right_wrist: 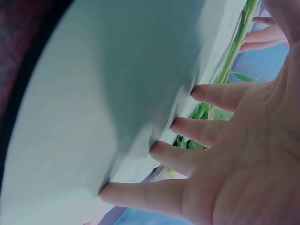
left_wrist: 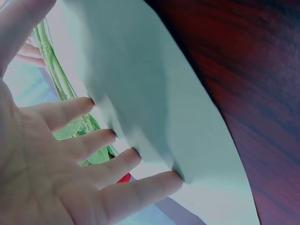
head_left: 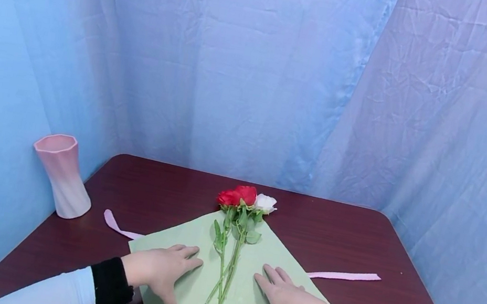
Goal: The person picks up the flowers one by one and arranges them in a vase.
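Observation:
A sheet of pale green wrapping paper (head_left: 204,231) lies on the table, one corner pointing to the far side. Two red roses (head_left: 239,195) and a white rose (head_left: 265,203) rest on it, blooms at the far corner, their green stems (head_left: 229,272) crossing towards me. My left hand (head_left: 167,270) touches the paper left of the stems with spread fingertips. On the other side my right hand (head_left: 291,303) does the same. Both wrist views show fingertips (left_wrist: 176,180) (right_wrist: 108,191) against the paper, palms raised off it. Neither hand holds anything.
A pink ribbon (head_left: 343,276) runs beneath the paper, its ends out on both sides. At the left edge of the dark red wooden table (head_left: 162,181) stands a pink and white vase (head_left: 64,179). Blue cloth (head_left: 256,69) hangs behind and around the table.

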A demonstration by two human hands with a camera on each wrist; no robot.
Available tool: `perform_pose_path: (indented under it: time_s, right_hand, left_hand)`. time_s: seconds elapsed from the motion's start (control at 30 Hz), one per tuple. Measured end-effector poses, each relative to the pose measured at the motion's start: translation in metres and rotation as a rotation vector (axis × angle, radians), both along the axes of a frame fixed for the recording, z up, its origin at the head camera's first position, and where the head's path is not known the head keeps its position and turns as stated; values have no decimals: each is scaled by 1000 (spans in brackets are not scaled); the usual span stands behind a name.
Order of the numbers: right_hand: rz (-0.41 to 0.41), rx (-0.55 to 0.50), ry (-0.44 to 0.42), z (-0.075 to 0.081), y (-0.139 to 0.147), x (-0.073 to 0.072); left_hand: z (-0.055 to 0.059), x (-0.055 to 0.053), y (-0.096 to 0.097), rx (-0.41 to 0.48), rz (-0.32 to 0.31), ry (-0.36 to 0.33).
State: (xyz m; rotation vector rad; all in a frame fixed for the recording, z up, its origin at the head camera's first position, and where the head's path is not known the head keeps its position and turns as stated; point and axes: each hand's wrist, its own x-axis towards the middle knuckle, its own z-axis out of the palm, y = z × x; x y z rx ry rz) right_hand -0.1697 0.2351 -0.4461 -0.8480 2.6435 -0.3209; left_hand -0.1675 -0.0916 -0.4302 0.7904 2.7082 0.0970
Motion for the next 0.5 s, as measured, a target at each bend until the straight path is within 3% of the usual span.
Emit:
perform_pose_path:
  time_s: [0.5]
  right_hand:
    - [-10,4,0,-4,2,-2]
  left_hand:
    - [-5,1,0,18,-25,39]
